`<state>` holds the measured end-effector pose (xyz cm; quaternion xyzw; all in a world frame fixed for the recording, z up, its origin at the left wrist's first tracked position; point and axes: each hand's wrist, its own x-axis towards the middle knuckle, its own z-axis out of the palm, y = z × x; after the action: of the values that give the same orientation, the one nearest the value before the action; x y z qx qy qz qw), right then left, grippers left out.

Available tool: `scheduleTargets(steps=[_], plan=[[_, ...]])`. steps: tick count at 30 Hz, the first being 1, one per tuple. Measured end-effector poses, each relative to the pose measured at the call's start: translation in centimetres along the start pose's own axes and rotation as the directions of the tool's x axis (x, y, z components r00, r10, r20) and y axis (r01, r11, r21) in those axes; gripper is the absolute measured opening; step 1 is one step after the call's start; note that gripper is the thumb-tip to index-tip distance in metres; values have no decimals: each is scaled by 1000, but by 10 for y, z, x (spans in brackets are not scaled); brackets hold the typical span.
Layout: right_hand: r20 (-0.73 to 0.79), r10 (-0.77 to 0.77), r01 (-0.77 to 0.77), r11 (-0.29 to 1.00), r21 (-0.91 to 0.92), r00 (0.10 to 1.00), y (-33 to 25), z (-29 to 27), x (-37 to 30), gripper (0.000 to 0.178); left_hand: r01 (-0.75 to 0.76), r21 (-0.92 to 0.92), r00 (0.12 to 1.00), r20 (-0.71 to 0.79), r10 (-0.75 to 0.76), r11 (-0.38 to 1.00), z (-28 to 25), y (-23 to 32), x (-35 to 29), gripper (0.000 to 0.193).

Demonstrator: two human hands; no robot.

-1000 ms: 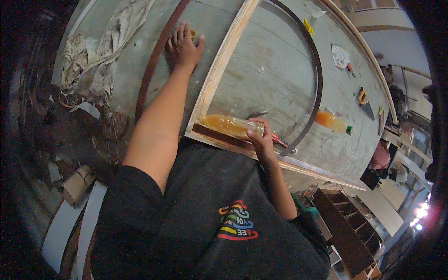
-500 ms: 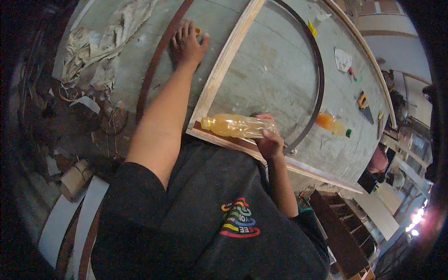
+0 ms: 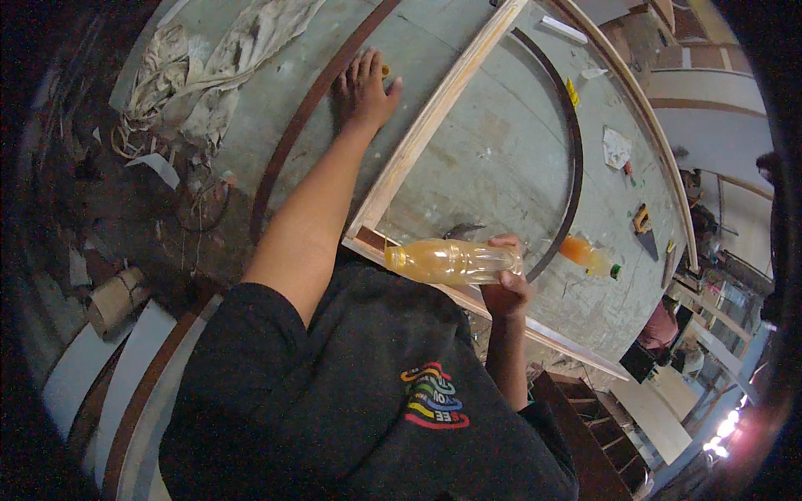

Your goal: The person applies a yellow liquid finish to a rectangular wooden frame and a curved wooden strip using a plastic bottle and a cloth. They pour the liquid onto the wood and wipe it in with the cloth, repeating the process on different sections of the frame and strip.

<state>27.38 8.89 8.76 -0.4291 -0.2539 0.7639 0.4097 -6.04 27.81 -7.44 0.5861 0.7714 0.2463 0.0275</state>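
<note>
My right hand (image 3: 506, 284) is wrapped round the base end of a clear plastic bottle (image 3: 451, 261). The bottle lies sideways in front of my chest, its yellow-capped end to the left and yellowish liquid inside. Stretched forward, my left hand (image 3: 368, 93) rests on the work table (image 3: 468, 159) with its fingers apart, touching or close to a curved brown strip (image 3: 309, 108). A small yellowish round thing (image 3: 385, 72) shows beside its fingers, partly hidden. Between the hands runs a pale wooden frame (image 3: 434, 113), with a dark curved strip (image 3: 575, 142) inside it.
A second bottle with orange liquid (image 3: 586, 254) lies on the table at right, near a handsaw (image 3: 643, 230). Crumpled cloth (image 3: 192, 92) covers the far left. Curved white panels (image 3: 125, 376) stand at lower left, dark wooden shelving (image 3: 585, 434) at lower right.
The view has shifted a little, so table and frame sit differently in it. The bottle has come slightly nearer my body in my right hand. My left hand stays by the brown strip.
</note>
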Motion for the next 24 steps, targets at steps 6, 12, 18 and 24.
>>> scheduleTargets(steps=[6, 12, 18, 24], plan=[[-96, 139, -151, 981, -125, 986, 41, -15, 28, 61, 26, -39, 999, -21, -27, 999, 5, 1, 0, 70], [-69, 143, -144, 990, -2, 987, 59, -19, 51, 55, 23, -59, 1000, -13, -23, 998, 3, 0, 1, 71], [-105, 133, -144, 983, -112, 986, 50, -13, 66, 55, 21, -75, 999, -36, -24, 997, 10, -1, 0, 70], [-111, 107, -118, 989, -93, 988, 48, -9, 77, 51, 18, -70, 999, -42, -21, 997, 15, -4, -1, 71]])
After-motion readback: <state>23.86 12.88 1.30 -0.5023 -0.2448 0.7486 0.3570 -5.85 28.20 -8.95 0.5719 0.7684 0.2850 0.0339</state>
